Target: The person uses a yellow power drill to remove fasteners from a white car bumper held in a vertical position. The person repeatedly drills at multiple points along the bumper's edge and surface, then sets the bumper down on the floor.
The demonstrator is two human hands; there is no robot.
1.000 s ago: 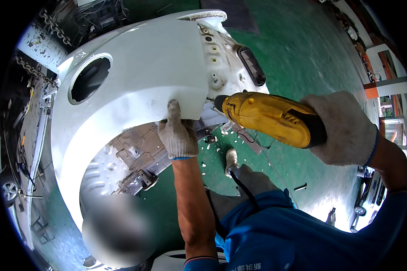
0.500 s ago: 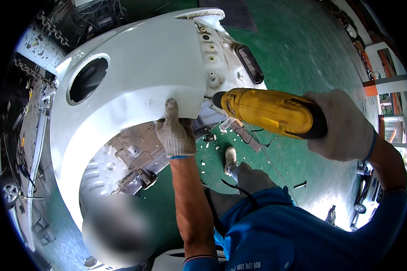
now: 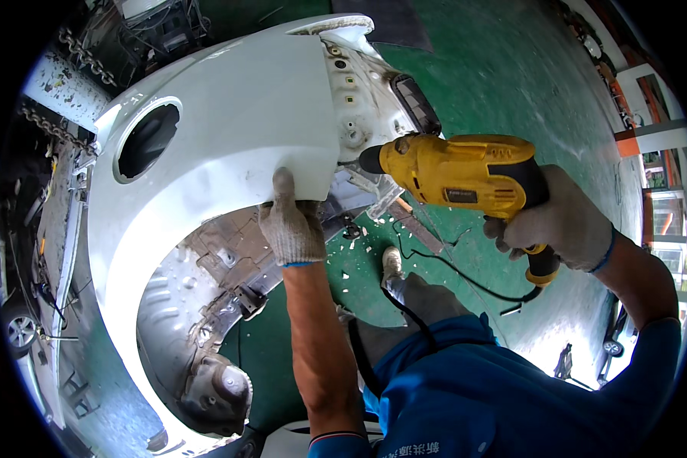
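Note:
My right hand, in a grey work glove, grips a yellow corded power drill by its handle. The drill's black chuck points left, its tip close to the edge of a white car body panel. My gloved left hand holds that panel at the lip of the wheel arch, thumb on the outer face and fingers tucked underneath, partly hidden. Right of the panel edge runs a dirty white inner flange with several holes. A round opening is cut in the panel's left part.
A black cable hangs from the drill handle across my legs. White chips lie scattered on the green floor by my shoe. Chains and a peeling white post stand at the left.
The drill has rolled in my right hand, so its side, handle and cable now show. My left hand keeps its hold on the panel; the view has shifted slightly.

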